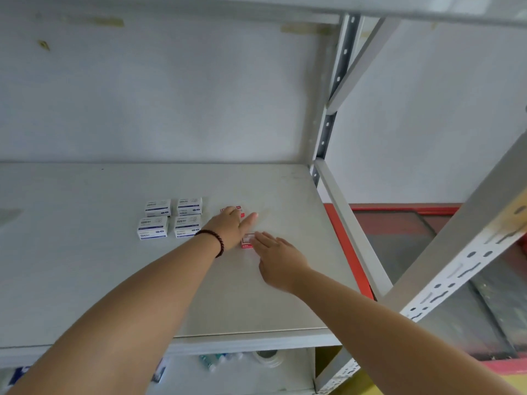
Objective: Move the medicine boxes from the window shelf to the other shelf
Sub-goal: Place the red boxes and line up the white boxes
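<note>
Several white-and-blue medicine boxes (170, 218) lie in a neat block on the grey metal shelf (85, 266). To their right lie two red-and-white boxes. My left hand (232, 225), with a dark bead bracelet on the wrist, rests with straight fingers on the far red-and-white box (239, 208) and hides most of it. My right hand (275, 259) lies flat, its fingertips touching the near red-and-white box (247, 240).
A white wall backs the shelf. A slotted upright (328, 124) and a diagonal brace (456, 266) frame its right side. Beyond them is a red-framed glass surface (399, 238). Small bottles and items (216, 360) stand on the lower shelf.
</note>
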